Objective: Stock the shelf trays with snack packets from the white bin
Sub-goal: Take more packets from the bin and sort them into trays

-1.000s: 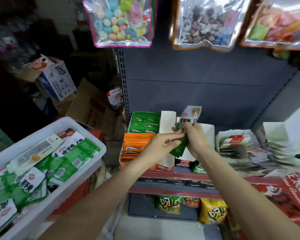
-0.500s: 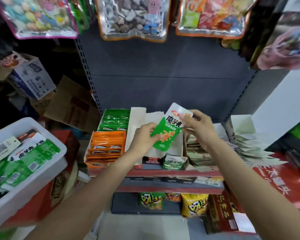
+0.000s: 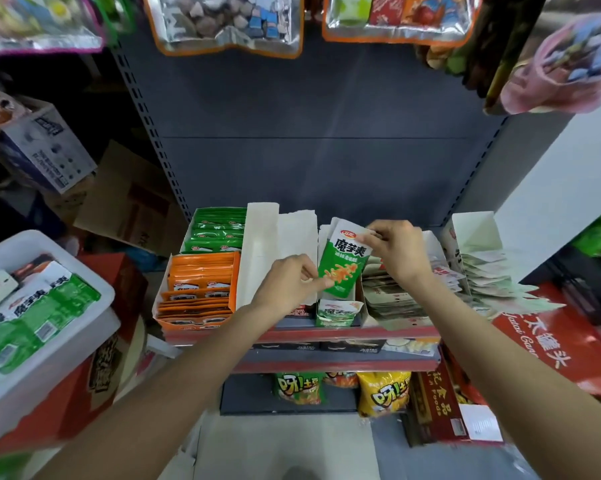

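A green and white snack packet [image 3: 342,263] stands upright over a narrow white cardboard shelf tray [image 3: 339,311]. My right hand [image 3: 398,252] pinches its top right corner. My left hand [image 3: 287,287] touches its lower left edge with thumb and fingertips. The tray's green printed front shows below the packet. The white bin [image 3: 49,344] sits at the left, holding several green and white packets [image 3: 49,306].
Left of the packet stand an empty white tray [image 3: 261,251] and trays of orange packets [image 3: 200,289] and green packets [image 3: 217,230]. Trays of pale packets [image 3: 396,292] fan out to the right. Snack bags [image 3: 297,388] lie on the lower shelf; bags hang above.
The packet has turned from edge-on to face me and come down into the narrow tray. The view has swung right, so the bin sits further left.
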`<state>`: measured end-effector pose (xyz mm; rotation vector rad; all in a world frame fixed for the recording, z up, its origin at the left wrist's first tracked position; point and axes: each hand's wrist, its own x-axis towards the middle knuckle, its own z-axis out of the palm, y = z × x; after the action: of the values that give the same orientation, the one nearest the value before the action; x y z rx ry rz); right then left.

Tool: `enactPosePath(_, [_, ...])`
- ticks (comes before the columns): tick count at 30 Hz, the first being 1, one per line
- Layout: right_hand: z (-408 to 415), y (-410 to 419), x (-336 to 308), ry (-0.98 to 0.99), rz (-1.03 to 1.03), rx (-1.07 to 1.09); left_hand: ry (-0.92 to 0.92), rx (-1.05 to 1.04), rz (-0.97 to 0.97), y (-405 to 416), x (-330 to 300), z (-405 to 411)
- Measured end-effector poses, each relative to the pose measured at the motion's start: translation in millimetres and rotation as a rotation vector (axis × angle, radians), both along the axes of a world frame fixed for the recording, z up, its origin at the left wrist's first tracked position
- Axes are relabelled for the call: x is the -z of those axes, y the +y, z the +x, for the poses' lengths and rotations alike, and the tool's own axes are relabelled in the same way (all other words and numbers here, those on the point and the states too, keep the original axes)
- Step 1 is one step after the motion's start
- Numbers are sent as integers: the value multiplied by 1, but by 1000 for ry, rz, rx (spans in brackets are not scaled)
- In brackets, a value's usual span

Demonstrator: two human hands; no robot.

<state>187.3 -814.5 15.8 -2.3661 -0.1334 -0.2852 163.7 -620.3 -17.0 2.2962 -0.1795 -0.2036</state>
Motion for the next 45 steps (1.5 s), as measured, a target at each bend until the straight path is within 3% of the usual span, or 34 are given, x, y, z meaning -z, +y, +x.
enactPosePath(3, [-6, 7, 10, 5, -63, -5, 104, 210, 95, 3, 5, -7])
enactPosePath(6, [-10, 8, 6, 4, -161, -21, 37, 271, 148, 2, 10, -9])
enactPosePath(12, [-12, 0, 1, 10, -242, -88, -15, 282, 185, -3, 9, -9])
enactPosePath(23, [-18, 9, 5, 33, -172, -224, -20, 227, 154, -3, 15, -11])
enactPosePath(27, [-13, 5, 3, 105, -179, -183, -17, 183, 113, -2, 18, -14])
enactPosePath(30, [-9, -8, 4, 138, -327, -173, -12, 170, 108, -3, 18, -15])
enactPosePath(36, [-12, -4, 15, 4, -672, -197, -5, 181, 111, -4, 18, -16])
enactPosePath(45, [-16, 13, 29, 322, -623, -374, -18, 56, 107, -3, 21, -18])
